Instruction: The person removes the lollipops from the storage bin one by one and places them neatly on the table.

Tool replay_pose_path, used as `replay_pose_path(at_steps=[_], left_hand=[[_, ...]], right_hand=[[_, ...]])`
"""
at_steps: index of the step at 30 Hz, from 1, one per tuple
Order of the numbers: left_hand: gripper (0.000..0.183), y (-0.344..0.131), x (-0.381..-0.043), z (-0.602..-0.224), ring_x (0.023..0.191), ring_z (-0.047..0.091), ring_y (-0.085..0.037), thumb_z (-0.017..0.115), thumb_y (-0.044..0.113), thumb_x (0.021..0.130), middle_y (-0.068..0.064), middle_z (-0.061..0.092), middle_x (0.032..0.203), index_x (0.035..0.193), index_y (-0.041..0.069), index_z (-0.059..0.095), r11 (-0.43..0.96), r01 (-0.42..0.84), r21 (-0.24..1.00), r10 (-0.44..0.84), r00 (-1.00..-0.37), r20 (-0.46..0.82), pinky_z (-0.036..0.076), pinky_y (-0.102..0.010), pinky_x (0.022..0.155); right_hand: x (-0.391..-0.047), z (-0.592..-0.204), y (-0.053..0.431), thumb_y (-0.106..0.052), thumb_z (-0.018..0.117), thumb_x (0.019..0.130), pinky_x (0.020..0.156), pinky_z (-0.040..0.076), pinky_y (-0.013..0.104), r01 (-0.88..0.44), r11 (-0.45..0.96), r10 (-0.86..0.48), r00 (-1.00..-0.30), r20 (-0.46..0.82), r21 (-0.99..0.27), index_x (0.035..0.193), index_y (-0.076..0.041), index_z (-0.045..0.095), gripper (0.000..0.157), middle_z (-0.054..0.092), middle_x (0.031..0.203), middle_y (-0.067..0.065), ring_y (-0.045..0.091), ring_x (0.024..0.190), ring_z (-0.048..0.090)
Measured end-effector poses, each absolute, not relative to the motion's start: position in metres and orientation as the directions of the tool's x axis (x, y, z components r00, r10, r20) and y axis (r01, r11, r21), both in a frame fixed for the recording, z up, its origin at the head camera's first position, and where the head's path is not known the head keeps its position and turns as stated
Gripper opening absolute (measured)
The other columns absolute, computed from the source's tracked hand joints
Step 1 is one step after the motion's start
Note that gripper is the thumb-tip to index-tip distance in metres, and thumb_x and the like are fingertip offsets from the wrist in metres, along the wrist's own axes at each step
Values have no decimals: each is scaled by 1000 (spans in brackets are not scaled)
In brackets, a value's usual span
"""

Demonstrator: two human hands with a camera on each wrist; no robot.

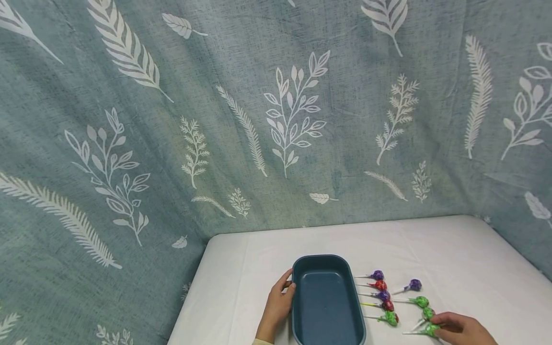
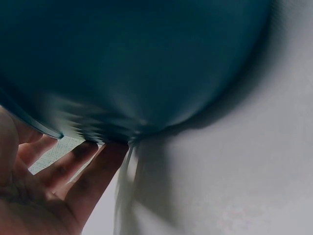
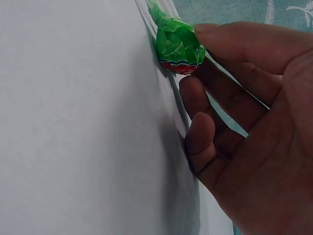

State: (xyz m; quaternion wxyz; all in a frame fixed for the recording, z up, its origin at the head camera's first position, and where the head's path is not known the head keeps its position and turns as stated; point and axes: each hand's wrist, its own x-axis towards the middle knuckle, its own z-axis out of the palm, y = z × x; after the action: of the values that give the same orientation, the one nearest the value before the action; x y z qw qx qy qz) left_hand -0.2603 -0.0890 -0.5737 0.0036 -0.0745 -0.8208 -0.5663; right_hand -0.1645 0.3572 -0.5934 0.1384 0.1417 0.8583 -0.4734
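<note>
A dark blue rectangular bin (image 1: 328, 306) stands on the white table. My left hand (image 1: 278, 303) rests against its left side, the fingers (image 2: 98, 181) lying along the outer wall, fairly straight. At the right, my right hand (image 1: 463, 328) pinches the candy head of a green-wrapped lollipop (image 3: 180, 46), whose wrapper has a red band. Another green lollipop (image 1: 428, 314) lies close by its index fingertip. Farther back are one more green lollipop (image 1: 421, 302) and a purple one (image 1: 415, 285).
Right of the bin several lollipops lie in a column, sticks toward it: a purple one (image 1: 378, 275) at the back, a red one (image 1: 380, 285), and a green one (image 1: 391, 318) nearest me. A leaf-patterned teal curtain (image 1: 258, 120) hangs behind the white table (image 1: 250, 258).
</note>
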Motion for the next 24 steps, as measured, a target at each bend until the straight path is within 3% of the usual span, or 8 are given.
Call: replay_pose_path(at_steps=[15, 24], left_hand=[[44, -89, -260, -574, 88, 69, -20, 57, 18, 103, -17, 67, 119, 146, 10, 55, 325, 127, 937, 129, -988, 89, 54, -37, 75], [45, -90, -260, -569, 89, 70, -22, 57, 18, 103, -18, 67, 119, 147, 9, 54, 321, 129, 938, 131, -987, 91, 54, -37, 74]], right_hand=[[-163, -586, 349, -32, 85, 80, 88, 50, 57, 324, 578, 111, -940, -321, -749, 106, -1, 76, 42, 72, 104, 14, 39, 99, 66], [-160, -560, 344, -38, 75, 90, 88, 50, 56, 272, 605, 111, -960, -259, -749, 114, 3, 72, 48, 71, 107, 17, 39, 101, 64]])
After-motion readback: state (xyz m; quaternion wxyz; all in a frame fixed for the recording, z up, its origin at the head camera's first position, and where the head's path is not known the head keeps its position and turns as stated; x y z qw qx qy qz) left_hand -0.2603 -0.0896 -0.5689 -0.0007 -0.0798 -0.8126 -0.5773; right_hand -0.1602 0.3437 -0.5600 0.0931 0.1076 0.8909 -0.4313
